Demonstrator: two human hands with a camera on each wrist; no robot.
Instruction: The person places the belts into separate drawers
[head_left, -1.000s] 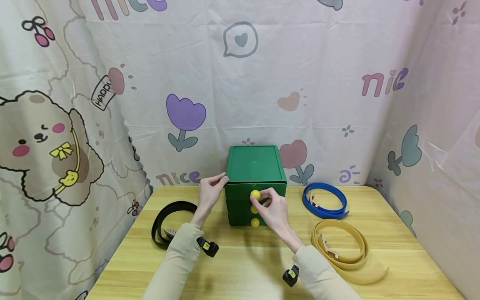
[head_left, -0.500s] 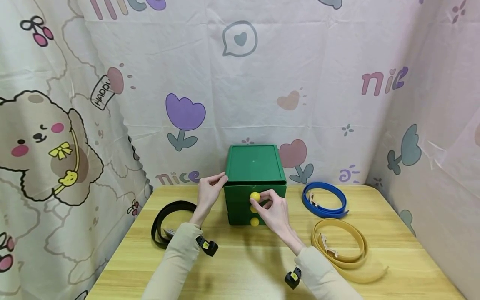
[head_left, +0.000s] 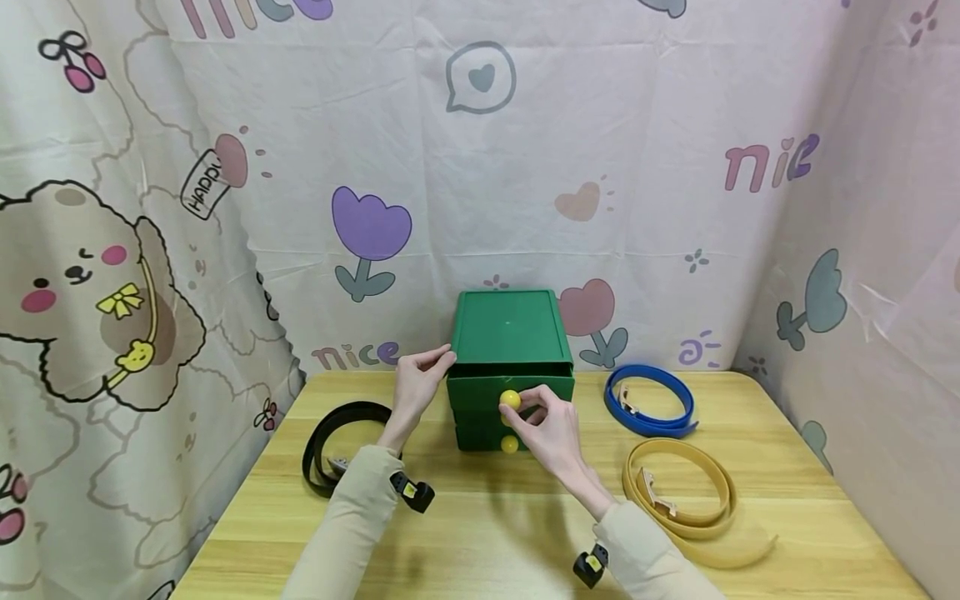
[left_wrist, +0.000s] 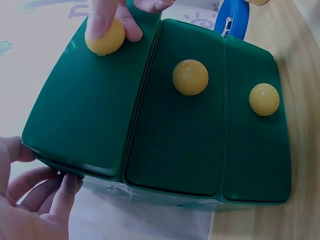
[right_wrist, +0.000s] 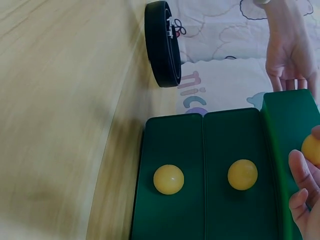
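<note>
A green three-drawer storage box point(head_left: 510, 329) stands on the table, each drawer front carrying a round yellow knob. My right hand point(head_left: 551, 429) pinches the top drawer's knob point(head_left: 510, 399) between thumb and fingers. That top drawer point(right_wrist: 295, 145) juts forward past the lower two, leaving a dark gap under the box's top. The middle knob point(left_wrist: 190, 77) and bottom knob point(left_wrist: 264, 99) show fully in the left wrist view. At the box's upper left front corner, my left hand point(head_left: 417, 385) grips the edge, thumb and fingers on either side of it.
A coiled black belt point(head_left: 315, 442) lies left of the box, beside my left forearm. To the right are a coiled blue belt point(head_left: 648, 371) and a coiled tan belt point(head_left: 727, 492), its tail toward the front. A printed curtain point(head_left: 480, 167) hangs behind the wooden table point(head_left: 465, 533).
The top drawer has slid out toward me, its knob lower in view with my right hand still pinching it. My left hand has stayed at the corner.
</note>
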